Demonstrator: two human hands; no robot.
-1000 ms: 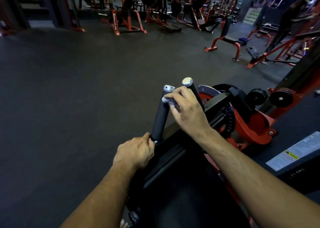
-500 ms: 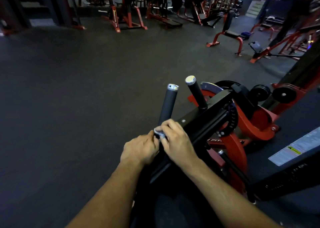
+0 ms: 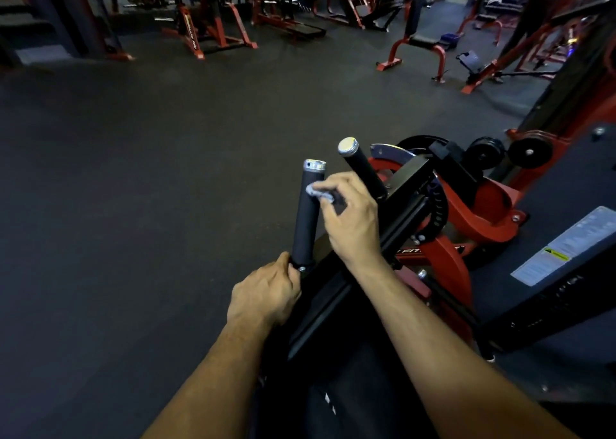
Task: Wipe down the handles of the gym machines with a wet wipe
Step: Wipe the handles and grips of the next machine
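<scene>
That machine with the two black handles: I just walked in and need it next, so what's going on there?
A person is wiping it down. Their right hand presses a wet wipe against the upper part of the nearer handle, while the left hand grips the frame at that handle's base. The second handle is untouched right now.

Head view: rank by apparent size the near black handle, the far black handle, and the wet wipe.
1. Near black handle, though nearness to the camera may exaggerate it.
2. Far black handle, partly hidden by the right hand.
3. Wet wipe.
</scene>
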